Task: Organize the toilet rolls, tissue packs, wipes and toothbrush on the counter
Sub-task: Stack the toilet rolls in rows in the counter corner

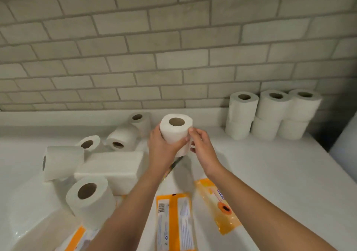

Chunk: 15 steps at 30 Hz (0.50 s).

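- The left hand [161, 145] and right hand [201, 146] held one toilet roll [174, 133] upright between them above the white counter [270, 164], core hole facing up.
- Left fingers curled round the roll's side; the right thumb and fingertips pinched its right edge.
- Six rolls [272, 113] stood stacked in twos against the brick-tiled wall [173, 48], far right.
- Five loose rolls [90, 194] lay scattered at left (some on their sides) around a white tissue pack [114, 168].
- Orange wipes packs [174, 221] lay near the front edge, between and beside the forearms.
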Motion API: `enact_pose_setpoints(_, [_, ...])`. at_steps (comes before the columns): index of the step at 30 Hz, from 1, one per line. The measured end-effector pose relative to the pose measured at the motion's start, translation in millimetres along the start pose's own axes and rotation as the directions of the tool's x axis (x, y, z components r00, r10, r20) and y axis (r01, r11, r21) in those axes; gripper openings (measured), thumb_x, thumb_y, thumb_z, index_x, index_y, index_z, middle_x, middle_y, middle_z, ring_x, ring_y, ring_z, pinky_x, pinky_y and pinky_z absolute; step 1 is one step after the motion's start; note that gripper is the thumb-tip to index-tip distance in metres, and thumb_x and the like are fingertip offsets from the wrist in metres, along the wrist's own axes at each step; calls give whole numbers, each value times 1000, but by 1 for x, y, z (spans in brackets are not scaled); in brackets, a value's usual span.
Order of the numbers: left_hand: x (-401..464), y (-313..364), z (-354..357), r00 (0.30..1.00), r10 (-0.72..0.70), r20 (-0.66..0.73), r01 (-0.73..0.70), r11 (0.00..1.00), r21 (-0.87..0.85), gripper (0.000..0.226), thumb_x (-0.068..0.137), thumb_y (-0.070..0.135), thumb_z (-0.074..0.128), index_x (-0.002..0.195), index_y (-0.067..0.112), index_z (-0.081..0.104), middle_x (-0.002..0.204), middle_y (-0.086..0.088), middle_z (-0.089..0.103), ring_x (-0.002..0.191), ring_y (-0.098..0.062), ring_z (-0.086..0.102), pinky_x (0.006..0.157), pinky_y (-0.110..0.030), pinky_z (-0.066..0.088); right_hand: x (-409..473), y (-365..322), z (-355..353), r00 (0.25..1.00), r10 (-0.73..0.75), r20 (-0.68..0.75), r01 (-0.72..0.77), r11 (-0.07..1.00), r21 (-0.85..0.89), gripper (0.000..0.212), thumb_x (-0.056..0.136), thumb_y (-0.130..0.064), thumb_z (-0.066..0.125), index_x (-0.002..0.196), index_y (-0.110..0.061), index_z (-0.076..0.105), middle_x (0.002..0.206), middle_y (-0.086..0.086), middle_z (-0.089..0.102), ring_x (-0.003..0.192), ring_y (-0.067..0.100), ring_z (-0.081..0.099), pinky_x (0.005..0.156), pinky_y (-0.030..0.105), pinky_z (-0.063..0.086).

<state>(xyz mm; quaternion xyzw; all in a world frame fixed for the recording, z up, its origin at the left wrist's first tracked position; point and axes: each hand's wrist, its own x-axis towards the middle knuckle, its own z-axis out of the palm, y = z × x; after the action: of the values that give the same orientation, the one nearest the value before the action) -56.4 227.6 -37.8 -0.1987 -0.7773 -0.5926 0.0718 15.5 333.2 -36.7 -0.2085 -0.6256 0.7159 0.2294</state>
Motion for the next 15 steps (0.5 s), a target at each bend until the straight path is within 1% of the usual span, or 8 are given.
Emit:
enact_pose_setpoints(3, [-5,0,47,993,-20,114,23,999,-24,89,48,71,84,124,34,56,119,13,64,115,-15,60,96,-46,51,5,3,-45,995,29,-99,-29,1000,2,42,91,-49,58,120,-19,55,120,0,63,112,13,60,104,42,46])
enact_pose_setpoints(5, [-14,0,80,979,-40,198,46,999,-23,92,49,70,83,128,34,54,122,13,63,118,-16,59,98,-47,50,6,7,-76,985,52,-161,-52,999,5,42,91,-47,58,121,-18,55,122,0,62,112,13,60,104,42,45])
enact_pose_setpoints(7, [-27,0,108,958,-64,279,81,995,-49,92,51,68,83,131,35,51,124,13,61,119,-15,57,99,-44,50,4,13,-104,975,68,-212,-68,998,5,44,91,-46,58,123,-17,53,124,1,60,109,10,60,100,35,48])
enact_pose_setpoints(8, [-33,2,121,944,-75,321,102,992,-67,91,52,67,83,131,36,51,125,13,60,118,-13,58,99,-43,51,3,15,-118,971,73,-227,-75,997,0,44,92,-45,57,125,-16,52,124,0,59,106,7,59,93,29,49])
enact_pose_setpoints(10, [-44,6,143,909,-92,407,147,984,-105,80,59,57,85,128,39,49,126,13,58,114,-9,59,97,-36,52,1,19,-144,966,89,-244,-96,995,-17,42,94,-42,56,127,-17,51,123,-3,57,101,2,57,79,18,45])
enact_pose_setpoints(11, [-48,6,152,892,-95,443,165,979,-123,75,65,46,87,128,40,47,125,13,58,112,-5,59,95,-30,52,1,22,-156,962,97,-254,-109,993,-34,41,94,-41,56,127,-18,50,123,-4,57,101,3,57,77,16,43])
enact_pose_setpoints(13, [-56,9,173,866,-95,491,190,971,-147,70,73,30,87,128,40,44,123,15,57,108,2,57,91,-22,51,5,26,-180,959,102,-265,-124,990,-65,41,95,-39,56,128,-17,51,125,-2,57,105,7,57,77,16,43])
enact_pose_setpoints(15, [-59,5,187,849,-108,518,215,965,-151,70,75,28,86,128,41,42,126,15,56,111,-1,58,93,-26,52,10,30,-196,959,118,-257,-141,987,-76,39,95,-36,56,129,-16,52,122,-4,58,103,4,57,77,15,43])
